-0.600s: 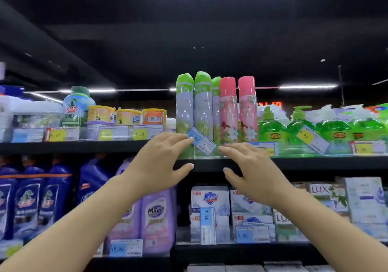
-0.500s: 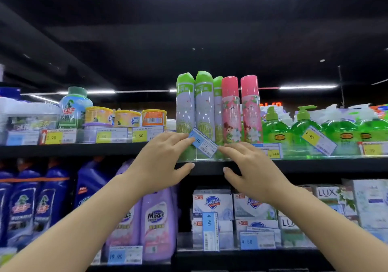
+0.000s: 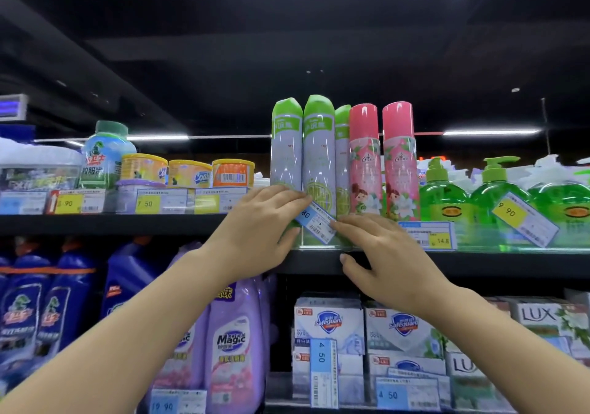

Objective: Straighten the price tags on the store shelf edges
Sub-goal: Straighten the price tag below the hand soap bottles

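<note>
Tag (image 3: 314, 223) — tilted — pinched between both hands (image 3: 258, 222).

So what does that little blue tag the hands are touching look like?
The blue price tag is a small paper-like rectangle, blue at its left end with "80" showing, white with small print and a barcode on the rest. It sits tilted, right end lower, before the green spray cans. The left hand covers its left end; the right hand touches its right end.

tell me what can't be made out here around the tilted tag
Head view only:
- Blue tilted tag: left end and first price digit hidden by the left hand.
- Its small print: too small to read.
- Tag's right corner: under the right hand fingertips.
- Yellow tag: price blurred.
</note>
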### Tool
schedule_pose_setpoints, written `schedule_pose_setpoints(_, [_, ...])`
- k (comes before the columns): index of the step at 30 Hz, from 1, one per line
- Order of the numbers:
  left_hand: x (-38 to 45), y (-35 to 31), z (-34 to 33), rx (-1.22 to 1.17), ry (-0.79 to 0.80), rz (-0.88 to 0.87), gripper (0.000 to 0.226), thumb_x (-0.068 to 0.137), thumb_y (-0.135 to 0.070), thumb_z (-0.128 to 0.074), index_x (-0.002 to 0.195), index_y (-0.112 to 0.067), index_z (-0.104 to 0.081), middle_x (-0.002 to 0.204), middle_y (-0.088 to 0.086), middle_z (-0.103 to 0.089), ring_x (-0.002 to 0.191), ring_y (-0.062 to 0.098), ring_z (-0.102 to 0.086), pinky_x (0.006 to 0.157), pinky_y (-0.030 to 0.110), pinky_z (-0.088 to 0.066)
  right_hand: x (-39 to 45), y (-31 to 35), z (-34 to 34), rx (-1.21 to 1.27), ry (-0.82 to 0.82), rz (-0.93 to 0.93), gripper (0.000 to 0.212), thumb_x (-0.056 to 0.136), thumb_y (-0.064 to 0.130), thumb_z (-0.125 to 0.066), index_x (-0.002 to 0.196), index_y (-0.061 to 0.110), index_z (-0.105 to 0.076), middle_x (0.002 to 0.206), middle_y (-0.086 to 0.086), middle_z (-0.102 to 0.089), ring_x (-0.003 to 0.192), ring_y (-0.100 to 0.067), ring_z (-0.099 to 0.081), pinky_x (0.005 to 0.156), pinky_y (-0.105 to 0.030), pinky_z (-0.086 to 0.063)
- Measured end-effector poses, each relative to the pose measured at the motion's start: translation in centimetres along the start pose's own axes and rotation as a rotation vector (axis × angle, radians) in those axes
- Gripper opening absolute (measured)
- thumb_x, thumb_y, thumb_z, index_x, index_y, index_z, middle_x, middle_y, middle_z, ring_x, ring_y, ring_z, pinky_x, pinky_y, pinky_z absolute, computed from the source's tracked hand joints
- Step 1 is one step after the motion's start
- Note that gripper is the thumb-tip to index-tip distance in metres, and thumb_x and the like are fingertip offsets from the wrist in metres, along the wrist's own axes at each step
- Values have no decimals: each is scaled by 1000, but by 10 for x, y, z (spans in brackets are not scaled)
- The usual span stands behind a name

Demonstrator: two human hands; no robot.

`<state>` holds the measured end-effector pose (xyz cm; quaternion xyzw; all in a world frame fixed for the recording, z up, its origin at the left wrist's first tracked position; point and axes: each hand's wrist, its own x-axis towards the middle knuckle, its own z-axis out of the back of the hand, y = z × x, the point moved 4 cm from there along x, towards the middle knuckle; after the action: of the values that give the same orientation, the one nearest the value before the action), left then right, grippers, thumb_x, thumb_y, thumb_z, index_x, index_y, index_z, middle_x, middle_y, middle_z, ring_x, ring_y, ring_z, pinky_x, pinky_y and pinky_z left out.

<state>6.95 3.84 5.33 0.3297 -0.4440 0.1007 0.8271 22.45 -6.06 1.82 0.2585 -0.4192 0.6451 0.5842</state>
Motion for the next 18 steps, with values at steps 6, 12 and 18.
schedule_pose_setpoints(6, [1, 2, -7, -42, 0, 63, 49, 85, -20, -46, 132, -9, -53, 132, 9, -55, 120, 29, -50, 103, 42, -38, 1, 0, -2, 34, -16, 34, 49, 83, 31, -51, 127, 11, -57, 125, -4, -60, 116, -27, -52, 98, -39, -40])
schedule_pose_setpoints(12, [4, 9, -3, 14, -42, 81, 39, 84, -16, -52, 120, -7, -62, 109, 9, -63, 100, 29, -56, 88, 40, -45, 5, -1, -5, 64, 6, 66, 52, 85, 34, -45, 132, 12, -53, 131, -4, -56, 121, -25, -48, 101, -38, -37])
schedule_pose_setpoints(18, [-6, 12, -1, 40, -28, 98, 31, 84, -19, -52, 108, -9, -68, 99, 6, -63, 92, 29, -56, 80, 43, -47, 6, 0, -5, 70, 1, 91, 51, 85, 31, -49, 132, 13, -53, 133, -4, -54, 123, -24, -47, 101, -36, -36])
